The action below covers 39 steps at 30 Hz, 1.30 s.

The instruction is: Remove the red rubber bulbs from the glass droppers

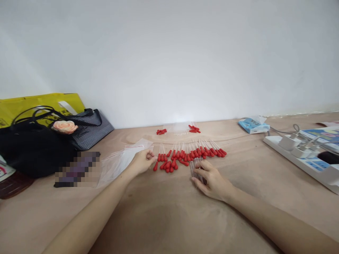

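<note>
My right hand rests on the table with its fingers and thumb closed round a bunch of clear glass dropper tubes. Beyond it lies a row of glass droppers with red rubber bulbs, their bulbs toward me and their thin tubes toward the wall. Several loose red bulbs lie in front of this row. At the row's left end is my left hand, its fingers curled in close to the nearest bulbs. Whatever is between those fingertips, if anything, is too small to make out.
Clear zip bags lie left of my left hand. Near the wall are a bag with red bulbs and another small bulb pile. Tissues and a power strip sit right; a black bag sits left.
</note>
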{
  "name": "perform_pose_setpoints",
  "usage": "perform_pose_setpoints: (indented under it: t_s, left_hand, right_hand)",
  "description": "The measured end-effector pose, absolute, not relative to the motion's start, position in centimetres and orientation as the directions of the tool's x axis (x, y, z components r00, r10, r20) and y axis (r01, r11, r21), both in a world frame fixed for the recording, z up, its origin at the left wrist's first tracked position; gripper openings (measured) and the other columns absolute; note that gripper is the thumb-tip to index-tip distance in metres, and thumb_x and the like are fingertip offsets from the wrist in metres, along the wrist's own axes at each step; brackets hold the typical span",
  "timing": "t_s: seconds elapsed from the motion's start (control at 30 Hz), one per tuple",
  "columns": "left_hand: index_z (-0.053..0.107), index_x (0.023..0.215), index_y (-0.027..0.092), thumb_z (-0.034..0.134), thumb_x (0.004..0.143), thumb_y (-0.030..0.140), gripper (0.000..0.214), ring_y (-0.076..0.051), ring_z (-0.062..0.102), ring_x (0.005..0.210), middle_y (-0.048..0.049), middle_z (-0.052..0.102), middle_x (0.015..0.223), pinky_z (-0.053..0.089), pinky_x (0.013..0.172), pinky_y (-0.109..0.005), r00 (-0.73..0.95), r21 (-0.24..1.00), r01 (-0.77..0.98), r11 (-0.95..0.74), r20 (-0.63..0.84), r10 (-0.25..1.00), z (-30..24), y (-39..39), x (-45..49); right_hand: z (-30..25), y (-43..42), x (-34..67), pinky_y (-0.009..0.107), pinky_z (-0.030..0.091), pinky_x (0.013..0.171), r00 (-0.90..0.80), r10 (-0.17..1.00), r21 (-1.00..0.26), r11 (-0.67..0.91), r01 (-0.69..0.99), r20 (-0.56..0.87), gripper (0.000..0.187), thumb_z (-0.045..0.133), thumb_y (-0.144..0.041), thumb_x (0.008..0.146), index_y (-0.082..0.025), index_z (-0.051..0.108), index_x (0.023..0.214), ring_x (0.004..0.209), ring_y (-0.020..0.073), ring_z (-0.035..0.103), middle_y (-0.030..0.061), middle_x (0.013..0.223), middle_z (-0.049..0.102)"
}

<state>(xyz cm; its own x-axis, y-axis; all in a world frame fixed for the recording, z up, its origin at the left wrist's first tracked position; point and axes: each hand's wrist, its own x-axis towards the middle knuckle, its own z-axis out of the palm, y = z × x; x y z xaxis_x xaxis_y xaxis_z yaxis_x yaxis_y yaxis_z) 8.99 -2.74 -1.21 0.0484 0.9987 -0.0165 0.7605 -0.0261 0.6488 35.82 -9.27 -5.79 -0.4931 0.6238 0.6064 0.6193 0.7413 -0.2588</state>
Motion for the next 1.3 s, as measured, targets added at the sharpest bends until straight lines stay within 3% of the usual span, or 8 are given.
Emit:
perform_pose_setpoints:
  t_s: [0.13, 0.3, 0.57, 0.77, 0.87, 0.97, 1.07, 1.3]
  left_hand:
    - [0.054, 0.061, 0.018, 0.060, 0.062, 0.035, 0.019, -0.011, 0.048, 0.040, 0.0039, 0.053, 0.044, 0.034, 0.044, -0.021, -0.011, 0.540, 0.841, 0.042, -0.061, 0.998, -0.7, -1.1, 9.8]
    - [0.047, 0.046, 0.017, 0.062, 0.060, 0.028, 0.023, -0.011, 0.046, 0.035, 0.0031, 0.046, 0.033, 0.035, 0.041, -0.022, -0.021, 0.550, 0.820, 0.160, -0.251, 0.968, -0.2, 0.2, 10.8]
    - [0.047, 0.047, 0.016, 0.061, 0.056, 0.020, 0.018, -0.012, 0.048, 0.038, 0.0019, 0.047, 0.035, 0.039, 0.041, -0.023, -0.040, 0.524, 0.823, 0.221, -0.334, 0.942, 0.7, 0.5, 11.8]
    - [0.046, 0.053, 0.017, 0.049, 0.068, 0.023, 0.016, -0.018, 0.056, 0.057, -0.0010, 0.051, 0.047, 0.040, 0.053, -0.025, -0.105, 0.412, 0.904, 0.111, -0.037, 0.994, 2.2, -1.4, 10.9]
    - [0.048, 0.071, 0.018, 0.044, 0.074, 0.024, 0.008, -0.017, 0.056, 0.066, -0.0019, 0.056, 0.064, 0.040, 0.060, -0.026, 0.057, 0.299, 0.945, -0.135, 0.254, 0.965, 1.7, -3.8, 11.0]
    - [0.049, 0.079, 0.018, 0.041, 0.080, 0.026, 0.011, -0.014, 0.055, 0.061, -0.0016, 0.057, 0.070, 0.042, 0.059, -0.024, 0.386, 0.194, 0.852, -0.486, 0.393, 0.834, -0.2, -6.1, 11.8]
    - [0.049, 0.078, 0.017, 0.037, 0.084, 0.022, 0.014, -0.012, 0.056, 0.063, -0.0028, 0.059, 0.073, 0.044, 0.060, -0.023, 0.594, 0.086, 0.701, -0.708, 0.480, 0.646, -2.3, -7.7, 12.9]
    - [0.051, 0.079, 0.015, 0.044, 0.082, 0.014, 0.008, -0.012, 0.058, 0.073, -0.0048, 0.061, 0.077, 0.048, 0.069, -0.023, 0.658, -0.033, 0.543, -0.839, 0.638, 0.400, -4.4, -8.2, 14.6]
  right_hand:
    - [-5.8, -9.3, 36.0, 0.032, 0.049, 0.068, -0.476, 0.636, -0.269, 0.728, 0.631, 0.607, 0.014, 0.054, -0.029, 0.077, -0.017, 0.060, 0.082, 0.081, 0.0184, 0.054, 0.0083, 0.087, 0.056]
    - [-6.1, -9.0, 36.4, 0.030, 0.048, 0.066, -0.385, 0.616, -0.278, 0.712, 0.645, 0.687, 0.013, 0.050, -0.025, 0.080, -0.017, 0.060, 0.082, 0.076, 0.0170, 0.055, 0.0077, 0.083, 0.057]
    - [-6.2, -8.7, 36.7, 0.030, 0.047, 0.064, -0.347, 0.593, -0.265, 0.708, 0.655, 0.727, 0.012, 0.048, -0.020, 0.079, -0.018, 0.060, 0.078, 0.072, 0.0160, 0.055, 0.0064, 0.079, 0.058]
    - [-6.4, -8.4, 36.9, 0.033, 0.046, 0.068, -0.277, 0.595, -0.261, 0.660, 0.705, 0.755, 0.012, 0.049, -0.018, 0.077, -0.019, 0.060, 0.083, 0.074, 0.0169, 0.055, 0.0055, 0.079, 0.058]
    - [-6.4, -8.1, 37.0, 0.036, 0.046, 0.072, -0.186, 0.574, -0.276, 0.621, 0.733, 0.798, 0.023, 0.049, -0.020, 0.077, -0.018, 0.057, 0.099, 0.083, 0.0202, 0.054, 0.0084, 0.089, 0.057]
    - [-6.1, -8.3, 37.0, 0.040, 0.043, 0.081, -0.147, 0.528, -0.233, 0.585, 0.776, 0.836, 0.038, 0.051, -0.025, 0.077, -0.017, 0.048, 0.114, 0.098, 0.0239, 0.050, 0.0125, 0.106, 0.053]
    - [-5.6, -8.8, 36.8, 0.042, 0.038, 0.088, -0.265, 0.494, -0.104, 0.599, 0.794, 0.828, 0.043, 0.053, -0.030, 0.077, -0.019, 0.048, 0.118, 0.105, 0.0249, 0.047, 0.0116, 0.114, 0.052]
    - [-5.3, -9.3, 35.9, 0.046, 0.024, 0.099, -0.451, 0.439, 0.051, 0.671, 0.740, 0.777, 0.020, 0.054, -0.031, 0.079, -0.026, 0.061, 0.098, 0.099, 0.0190, 0.052, 0.0005, 0.098, 0.064]
